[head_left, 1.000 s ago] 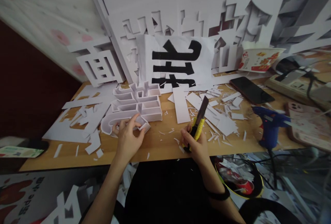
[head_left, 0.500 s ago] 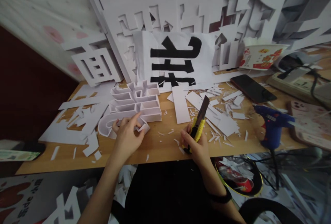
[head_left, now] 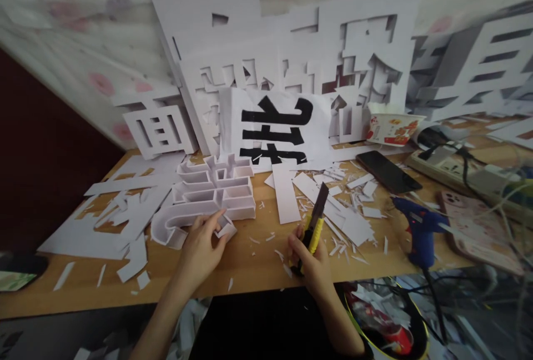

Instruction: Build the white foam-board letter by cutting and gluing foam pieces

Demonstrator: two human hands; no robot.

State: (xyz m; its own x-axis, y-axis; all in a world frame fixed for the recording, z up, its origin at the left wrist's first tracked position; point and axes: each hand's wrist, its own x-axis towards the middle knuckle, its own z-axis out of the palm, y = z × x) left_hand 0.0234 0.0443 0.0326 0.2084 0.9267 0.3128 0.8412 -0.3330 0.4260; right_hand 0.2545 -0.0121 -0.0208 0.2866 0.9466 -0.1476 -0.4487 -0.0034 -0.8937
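On the wooden table lies a white hollow character point(head_left: 237, 210) built of thin upright board walls. My left hand point(head_left: 200, 244) rests at its near edge, thumb and fingers curled about the small corner piece at the lower right. The palm hides part of the near walls. To the right, my right hand point(head_left: 309, 257) is closed round a yellow and black utility knife point(head_left: 315, 232). Its dark blade is out and points up and away, over white strips. Between the hands and the back, a paper sheet point(head_left: 320, 143) printed with a black character leans upright.
White offcuts point(head_left: 350, 221) and scraps litter the table right of centre. A cut sheet point(head_left: 83, 232) lies at left. On the right are a black phone point(head_left: 389, 171), a blue glue gun point(head_left: 420, 227), a pink phone case point(head_left: 478, 232), a power strip point(head_left: 441, 166) and a paper tub point(head_left: 393, 127).
The head view has tilted up, so the table sits lower and more of the back wall shows. Both hands keep their holds, with little visible movement against the table.
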